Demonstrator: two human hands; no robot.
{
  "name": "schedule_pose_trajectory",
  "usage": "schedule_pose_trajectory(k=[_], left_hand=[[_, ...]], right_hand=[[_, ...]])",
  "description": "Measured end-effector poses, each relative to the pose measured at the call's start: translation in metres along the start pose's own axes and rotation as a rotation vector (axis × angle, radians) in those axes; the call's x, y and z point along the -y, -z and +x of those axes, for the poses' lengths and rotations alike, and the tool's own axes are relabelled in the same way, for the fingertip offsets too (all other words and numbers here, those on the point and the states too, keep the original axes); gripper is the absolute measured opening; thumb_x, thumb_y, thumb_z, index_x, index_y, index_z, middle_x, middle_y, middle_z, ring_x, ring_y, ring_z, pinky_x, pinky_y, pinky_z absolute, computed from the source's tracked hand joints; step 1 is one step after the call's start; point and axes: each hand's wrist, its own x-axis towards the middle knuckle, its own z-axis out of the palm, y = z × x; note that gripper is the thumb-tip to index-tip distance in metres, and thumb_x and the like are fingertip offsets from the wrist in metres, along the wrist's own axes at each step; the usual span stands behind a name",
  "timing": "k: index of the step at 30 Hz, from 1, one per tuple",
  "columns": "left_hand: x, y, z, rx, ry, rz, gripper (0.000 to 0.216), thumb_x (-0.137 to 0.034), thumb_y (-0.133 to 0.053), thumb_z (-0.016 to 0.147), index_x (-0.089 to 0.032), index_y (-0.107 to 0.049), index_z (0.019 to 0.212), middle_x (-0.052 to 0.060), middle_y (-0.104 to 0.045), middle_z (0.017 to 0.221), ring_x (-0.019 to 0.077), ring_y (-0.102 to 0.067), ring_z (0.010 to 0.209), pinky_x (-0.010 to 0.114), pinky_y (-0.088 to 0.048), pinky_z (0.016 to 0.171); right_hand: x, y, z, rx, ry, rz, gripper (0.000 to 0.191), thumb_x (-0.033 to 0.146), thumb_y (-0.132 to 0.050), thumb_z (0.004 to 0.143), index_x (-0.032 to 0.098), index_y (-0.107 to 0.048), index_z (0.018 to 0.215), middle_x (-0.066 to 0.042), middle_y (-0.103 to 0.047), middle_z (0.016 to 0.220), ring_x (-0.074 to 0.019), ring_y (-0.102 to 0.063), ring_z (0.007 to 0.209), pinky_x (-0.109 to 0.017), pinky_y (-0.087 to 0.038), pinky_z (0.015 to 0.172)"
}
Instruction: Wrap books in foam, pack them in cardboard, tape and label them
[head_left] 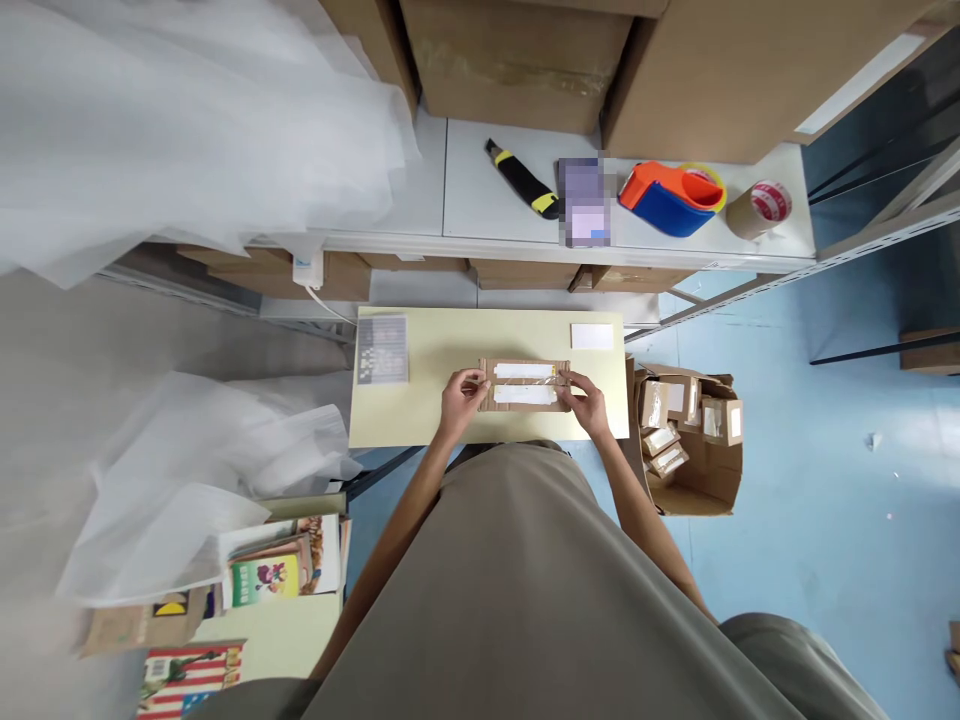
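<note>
A flat cardboard package lies on the pale yellow table in front of me. Two white label strips run along its top, with shiny transparent tape between them. My left hand is closed at its left edge, thumb and fingers pinching the end. At the opposite end, my right hand pinches the right edge near the tape. Whether loose tape is between those right fingers is too small to tell.
Beside the table, an open carton holds several small taped boxes. On the shelf are a utility knife, an orange-blue tape dispenser and a tape roll. White foam sheeting hangs left; books lie below.
</note>
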Motion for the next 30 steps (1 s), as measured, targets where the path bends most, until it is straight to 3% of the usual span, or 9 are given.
schedule_pose_trajectory(k=[7, 12, 16, 22, 26, 30], left_hand=[[-0.006, -0.001, 0.007, -0.043, -0.003, 0.057, 0.019, -0.035, -0.073, 0.089, -0.024, -0.072, 0.104, 0.006, -0.074, 0.109, 0.0176, -0.072, 0.083, 0.035, -0.063, 0.085], [-0.005, 0.004, 0.011, -0.003, 0.028, 0.053, 0.020, -0.037, -0.076, 0.087, -0.025, -0.072, 0.102, 0.005, -0.076, 0.107, 0.0175, -0.072, 0.079, 0.036, -0.062, 0.085], [-0.004, 0.005, 0.013, -0.001, 0.027, 0.054, 0.023, -0.042, -0.076, 0.088, -0.025, -0.071, 0.103, 0.005, -0.077, 0.109, 0.0173, -0.071, 0.078, 0.036, -0.062, 0.085], [-0.007, 0.002, 0.013, -0.035, 0.030, 0.084, 0.023, -0.042, -0.074, 0.089, -0.025, -0.071, 0.104, 0.007, -0.077, 0.111, 0.0176, -0.072, 0.082, 0.035, -0.062, 0.085], [-0.011, 0.002, 0.014, -0.042, 0.030, 0.087, 0.022, -0.044, -0.074, 0.090, -0.026, -0.071, 0.103, 0.006, -0.078, 0.110, 0.0196, -0.074, 0.089, 0.035, -0.064, 0.087], [-0.012, 0.003, 0.011, -0.025, 0.036, 0.076, 0.027, -0.048, -0.074, 0.091, -0.025, -0.071, 0.105, 0.009, -0.079, 0.114, 0.0208, -0.075, 0.091, 0.036, -0.065, 0.086]], right_hand=[[0.006, -0.004, 0.001, 0.003, 0.053, -0.030, 0.064, 0.074, -0.058, 0.104, 0.024, -0.079, 0.138, -0.017, -0.074, 0.150, -0.0346, -0.070, 0.139, -0.047, -0.071, 0.094], [0.013, -0.004, 0.001, 0.008, 0.079, -0.146, 0.062, 0.061, -0.084, 0.088, 0.028, -0.076, 0.140, -0.015, -0.074, 0.148, -0.0336, -0.076, 0.122, -0.053, -0.071, 0.100], [0.016, -0.005, 0.001, 0.027, 0.095, -0.151, 0.051, 0.054, -0.072, 0.097, 0.028, -0.074, 0.142, -0.013, -0.074, 0.148, -0.0326, -0.076, 0.126, -0.052, -0.072, 0.099], [0.020, -0.013, 0.002, -0.041, 0.071, -0.314, 0.059, 0.049, -0.082, 0.090, 0.031, -0.071, 0.145, -0.013, -0.072, 0.150, -0.0359, -0.079, 0.120, -0.058, -0.069, 0.105], [0.012, -0.007, 0.004, 0.023, 0.103, -0.133, 0.049, 0.050, -0.065, 0.101, 0.029, -0.073, 0.144, -0.012, -0.072, 0.154, -0.0322, -0.075, 0.131, -0.050, -0.072, 0.099], [-0.007, 0.000, 0.010, 0.035, 0.037, 0.102, 0.054, 0.061, -0.070, 0.096, 0.025, -0.078, 0.135, -0.015, -0.074, 0.152, -0.0340, -0.071, 0.138, -0.050, -0.072, 0.098]])
